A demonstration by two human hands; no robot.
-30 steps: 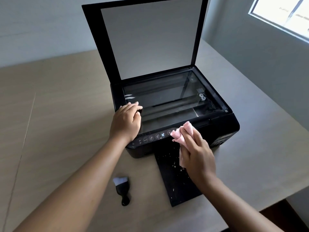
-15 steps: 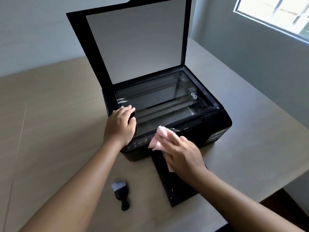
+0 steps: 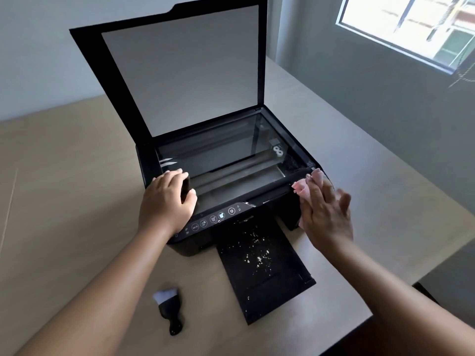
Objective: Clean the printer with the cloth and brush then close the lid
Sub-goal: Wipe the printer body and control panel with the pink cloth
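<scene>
A broad tan surface [image 3: 64, 181] carries everything, running back to a pale wall and, on the right, to a grey wall with a bright window [image 3: 411, 27]. On it sits a black flatbed printer [image 3: 290, 214], turned slightly so its front faces the camera. Its lid [image 3: 180, 73] stands raised at the back, leaning away, showing a grey inner pad framed in black. Below it the scanner glass [image 3: 226, 155] lies uncovered. A black output tray [image 3: 264, 268] sticks out from the front of the printer onto the surface, scattered with small white crumbs [image 3: 257, 255]. Along the front edge, left of centre, runs the control panel [image 3: 213, 218] with a row of round lit icons.

The left hand [image 3: 167, 201] rests palm-down on the front left corner of the printer, its fingers [image 3: 177, 173] curled over the edge of the glass frame and the thumb set on the glass side. The right hand [image 3: 326, 209] lies flat against the front right corner, fingers together and stretched forward, pressing a pink cloth [image 3: 299, 187] against the printer; the cloth shows beyond the fingertips and below the palm.

A small black brush [image 3: 171, 312] with pale bristles lies alone on the surface, near the front left of the tray and apart from both hands.
</scene>
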